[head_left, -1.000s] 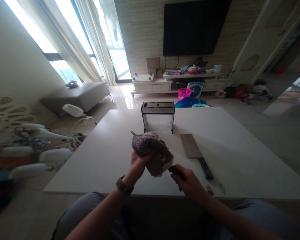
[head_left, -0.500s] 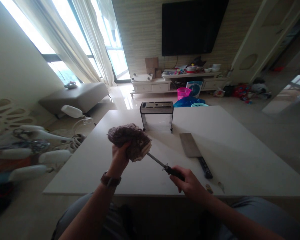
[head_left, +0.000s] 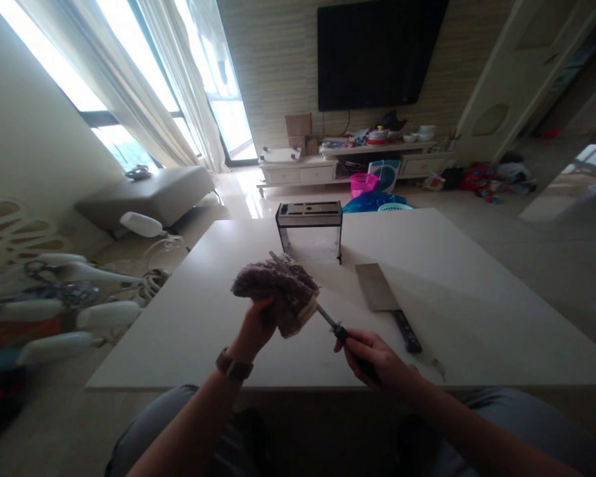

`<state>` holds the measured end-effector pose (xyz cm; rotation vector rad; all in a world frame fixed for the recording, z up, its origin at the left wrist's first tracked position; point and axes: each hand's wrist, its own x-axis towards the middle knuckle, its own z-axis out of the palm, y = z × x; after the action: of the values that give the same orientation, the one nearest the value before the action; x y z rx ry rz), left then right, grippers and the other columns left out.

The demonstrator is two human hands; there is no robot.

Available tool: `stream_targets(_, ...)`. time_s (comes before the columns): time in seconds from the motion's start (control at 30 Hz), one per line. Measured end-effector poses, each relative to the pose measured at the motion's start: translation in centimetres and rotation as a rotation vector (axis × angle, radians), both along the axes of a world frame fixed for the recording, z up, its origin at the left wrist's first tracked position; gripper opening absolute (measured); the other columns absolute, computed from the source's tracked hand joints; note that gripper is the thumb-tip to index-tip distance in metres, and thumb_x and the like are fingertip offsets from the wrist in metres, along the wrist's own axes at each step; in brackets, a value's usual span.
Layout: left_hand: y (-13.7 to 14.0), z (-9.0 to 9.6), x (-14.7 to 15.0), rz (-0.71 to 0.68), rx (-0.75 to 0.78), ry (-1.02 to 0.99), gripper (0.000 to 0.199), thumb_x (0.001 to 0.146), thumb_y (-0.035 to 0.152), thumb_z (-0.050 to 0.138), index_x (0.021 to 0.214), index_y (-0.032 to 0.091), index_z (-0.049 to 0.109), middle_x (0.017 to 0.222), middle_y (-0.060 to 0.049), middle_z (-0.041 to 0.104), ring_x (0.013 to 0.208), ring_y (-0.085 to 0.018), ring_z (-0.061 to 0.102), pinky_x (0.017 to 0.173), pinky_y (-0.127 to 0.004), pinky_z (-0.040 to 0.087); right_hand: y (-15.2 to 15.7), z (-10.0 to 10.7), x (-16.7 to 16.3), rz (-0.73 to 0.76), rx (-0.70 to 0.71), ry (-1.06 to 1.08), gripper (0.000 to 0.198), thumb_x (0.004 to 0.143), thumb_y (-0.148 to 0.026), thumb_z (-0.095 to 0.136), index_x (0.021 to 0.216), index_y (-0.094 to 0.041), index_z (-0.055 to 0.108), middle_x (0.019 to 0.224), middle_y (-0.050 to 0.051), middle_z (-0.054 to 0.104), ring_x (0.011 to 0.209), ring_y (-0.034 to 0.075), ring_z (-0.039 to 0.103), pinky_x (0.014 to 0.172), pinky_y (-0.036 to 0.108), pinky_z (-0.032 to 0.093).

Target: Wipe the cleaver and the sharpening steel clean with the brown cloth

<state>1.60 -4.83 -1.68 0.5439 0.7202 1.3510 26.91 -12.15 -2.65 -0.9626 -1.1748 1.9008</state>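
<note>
My left hand point(head_left: 257, 326) is closed around a fuzzy grey-brown cloth point(head_left: 278, 288), which is bunched up above the table. A honing steel point(head_left: 326, 315) with a black handle is gripped in my right hand point(head_left: 375, 358). The cloth lies against its rod, whose tip pokes out beyond the cloth's far side. Right of the steel, a cleaver point(head_left: 379, 288) with a black handle lies flat on the white table point(head_left: 457, 285). Behind the cloth stands a knife block point(head_left: 308, 232) with a slotted dark top and clear sides.
Small scraps point(head_left: 438, 366) lie close to the table's front edge, by my right hand. Past the table are a pink basket point(head_left: 363, 185) and a low cabinet point(head_left: 283, 175). A white lamp point(head_left: 142, 224) stands at the left.
The cloth and my left hand have shifted right and slightly down, nearer the steel's handle. The rod's tip now shows past the cloth. My right hand has moved slightly right.
</note>
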Motion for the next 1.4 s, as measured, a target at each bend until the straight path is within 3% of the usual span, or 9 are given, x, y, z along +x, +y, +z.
stream_targets(0.1,-1.4,-1.6,2.1,-0.091,-0.009,0.110,0.043,0.060,0.020,0.085,0.101,0.014,0.075,0.102,-0.009,0.078,0.100,-0.029,0.072,0.099,-0.043,0.055,-0.1,-0.2,-0.2,0.005,-0.012,0.031,0.042,0.090,-0.058,0.061,0.093,-0.016,0.061,0.049,-0.008,0.049,0.031,0.005,0.031,0.032,0.020,0.018)
stream_targets(0.2,-2.7,-2.3,4.1,-0.184,0.032,0.193,0.047,0.061,0.023,0.086,0.106,0.014,0.074,0.104,-0.010,0.077,0.102,-0.029,0.071,0.098,-0.042,0.054,-0.3,-0.8,-0.6,0.011,-0.022,0.001,0.044,0.088,-0.061,0.062,0.085,-0.018,0.057,0.047,-0.008,0.048,0.030,0.005,0.032,0.032,0.020,0.017)
stream_targets(0.37,-3.4,-2.3,5.2,-0.087,0.038,0.307,0.053,0.058,0.023,0.089,0.108,0.015,0.073,0.107,-0.010,0.077,0.099,-0.029,0.071,0.094,-0.040,0.056,-0.8,-1.4,-1.1,0.005,-0.038,-0.073,0.046,0.085,-0.064,0.064,0.078,-0.019,0.054,0.047,-0.008,0.048,0.032,0.006,0.036,0.034,0.021,0.021)
stream_targets(0.53,-2.4,-1.8,4.6,0.032,0.029,0.328,0.050,0.055,0.021,0.090,0.102,0.016,0.073,0.101,-0.009,0.078,0.096,-0.027,0.073,0.087,-0.036,0.058,-0.4,-1.0,-1.2,-0.014,-0.004,-0.086,0.047,0.086,-0.066,0.062,0.078,-0.020,0.053,0.046,-0.009,0.044,0.032,0.006,0.031,0.034,0.021,0.020)
stream_targets(0.7,-1.2,-0.8,3.2,0.133,0.030,0.284,0.051,0.053,0.021,0.090,0.101,0.016,0.073,0.095,-0.008,0.078,0.088,-0.025,0.074,0.082,-0.035,0.061,-0.3,-0.5,-0.9,0.065,0.026,-0.080,0.046,0.090,-0.064,0.057,0.091,-0.017,0.060,0.045,-0.010,0.043,0.032,0.006,0.031,0.036,0.021,0.020)
stream_targets(1.07,1.2,2.2,-0.7,0.299,0.125,0.175,0.050,0.062,0.022,0.087,0.109,0.017,0.072,0.109,-0.010,0.078,0.101,-0.031,0.074,0.094,-0.048,0.060,-0.3,-0.3,-0.6,0.062,0.022,-0.133,0.040,0.086,-0.056,0.065,0.092,-0.018,0.058,0.056,-0.007,0.051,0.043,0.008,0.043,0.042,0.021,0.032)
stream_targets(1.27,1.0,2.5,-1.2,0.134,0.083,0.084,0.061,0.073,0.030,0.081,0.130,0.018,0.064,0.125,-0.014,0.073,0.115,-0.037,0.069,0.096,-0.057,0.057,-0.6,-1.1,-0.6,0.017,0.087,-0.165,0.040,0.085,-0.057,0.069,0.088,-0.020,0.053,0.059,-0.009,0.048,0.044,0.006,0.041,0.042,0.020,0.033)
stream_targets(1.4,0.4,1.4,-0.2,0.099,0.042,0.084,0.059,0.067,0.032,0.083,0.121,0.014,0.068,0.116,-0.015,0.075,0.112,-0.035,0.070,0.099,-0.051,0.056,-0.8,-1.4,-0.8,-0.021,0.129,-0.180,0.039,0.089,-0.057,0.066,0.090,-0.021,0.052,0.062,-0.008,0.047,0.047,0.007,0.041,0.043,0.020,0.035)
